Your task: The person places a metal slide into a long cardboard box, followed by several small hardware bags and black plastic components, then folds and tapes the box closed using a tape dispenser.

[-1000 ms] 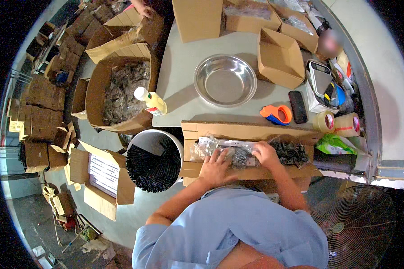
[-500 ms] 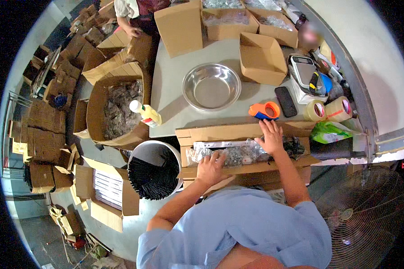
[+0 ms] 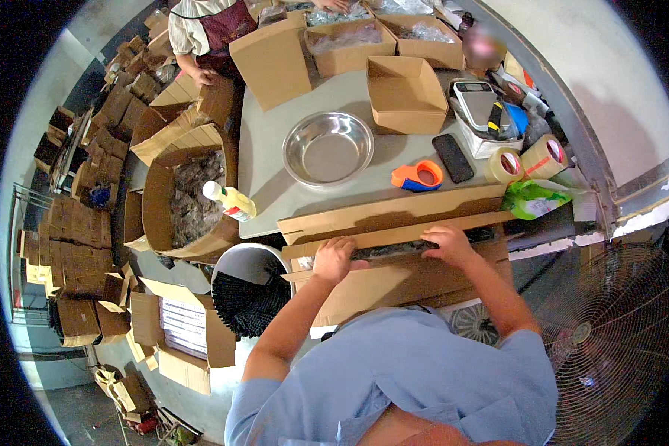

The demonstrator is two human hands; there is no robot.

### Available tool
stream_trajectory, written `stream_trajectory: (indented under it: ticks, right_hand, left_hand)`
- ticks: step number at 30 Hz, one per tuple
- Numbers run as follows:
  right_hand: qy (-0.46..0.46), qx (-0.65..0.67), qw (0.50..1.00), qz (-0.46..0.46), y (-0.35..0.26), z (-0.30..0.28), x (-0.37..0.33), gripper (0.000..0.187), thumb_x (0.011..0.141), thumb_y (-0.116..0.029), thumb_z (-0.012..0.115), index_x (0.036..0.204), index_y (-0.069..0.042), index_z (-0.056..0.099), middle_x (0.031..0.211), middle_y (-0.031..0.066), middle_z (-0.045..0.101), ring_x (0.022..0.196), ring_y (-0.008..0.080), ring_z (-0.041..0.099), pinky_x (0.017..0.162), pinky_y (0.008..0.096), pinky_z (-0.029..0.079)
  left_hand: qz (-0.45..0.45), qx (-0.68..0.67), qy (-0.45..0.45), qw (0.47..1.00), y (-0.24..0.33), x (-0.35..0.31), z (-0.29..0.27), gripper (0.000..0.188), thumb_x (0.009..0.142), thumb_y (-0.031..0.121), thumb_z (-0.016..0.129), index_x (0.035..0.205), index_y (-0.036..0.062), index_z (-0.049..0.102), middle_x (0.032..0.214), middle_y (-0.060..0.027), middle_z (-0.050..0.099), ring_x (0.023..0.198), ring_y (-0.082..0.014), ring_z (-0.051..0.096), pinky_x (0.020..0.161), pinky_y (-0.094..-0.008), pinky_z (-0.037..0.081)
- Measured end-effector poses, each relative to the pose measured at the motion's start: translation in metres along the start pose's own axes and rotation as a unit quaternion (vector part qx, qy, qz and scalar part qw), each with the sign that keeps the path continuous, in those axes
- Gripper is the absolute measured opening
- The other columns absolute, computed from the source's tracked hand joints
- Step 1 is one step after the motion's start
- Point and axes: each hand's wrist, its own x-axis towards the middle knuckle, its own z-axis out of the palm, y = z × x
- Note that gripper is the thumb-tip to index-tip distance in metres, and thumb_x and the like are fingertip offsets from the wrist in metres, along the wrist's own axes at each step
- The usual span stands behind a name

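A long cardboard box (image 3: 394, 290) lies in front of me at the near edge of the table, with its flaps partly raised. Its inner far flap (image 3: 390, 234) is tipped inward over the contents. Toward the left end, my left hand (image 3: 334, 259) curls its fingers over this flap, with the thumb below its edge. Farther right, my right hand (image 3: 447, 244) grips the same flap with bent fingers. Dark plastic-wrapped contents (image 3: 405, 247) show through a narrow gap under the edge; the rest is hidden.
Beyond the box are a steel bowl (image 3: 328, 149), an orange tape dispenser (image 3: 418, 176), a phone (image 3: 453, 157) and tape rolls (image 3: 507, 165). A yellow bottle (image 3: 230, 201) and a bucket of black rods (image 3: 251, 297) stand left. A fan (image 3: 602, 334) is at right; a co-worker (image 3: 212, 33) is far left.
My hands have left the bagged parts and now hold the flap. That flap has come inward and covers most of the contents. The view has shifted slightly.
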Motion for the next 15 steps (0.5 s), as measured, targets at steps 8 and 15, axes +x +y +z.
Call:
stream_trajectory:
  ticks: [8,15]
  right_hand:
    - [0.017,-0.224,0.969,0.098,0.018,0.039,0.027,0.061,0.074,-0.061,0.053,0.108,-0.011,0.054,0.119,0.013,0.05,0.112,0.0311,0.044,0.091,0.0523,0.032]
    - [0.044,-0.099,0.99,0.086,0.005,0.034,0.015,0.056,0.084,-0.055,0.046,0.115,-0.008,0.047,0.115,0.0139,0.051,0.108,0.0313,0.046,0.094,0.0451,0.029]
  left_hand:
    - [-0.11,0.091,-0.215,0.966,0.007,0.025,0.021,0.065,0.08,0.055,0.052,0.128,0.0137,0.038,0.124,-0.012,0.048,0.114,-0.0319,0.044,0.096,-0.0453,0.032]
    - [0.06,0.16,-0.137,0.976,0.077,0.028,0.04,0.081,0.073,0.066,0.051,0.139,0.0262,0.028,0.145,-0.0156,0.018,0.13,-0.0369,0.023,0.099,-0.0634,0.017]
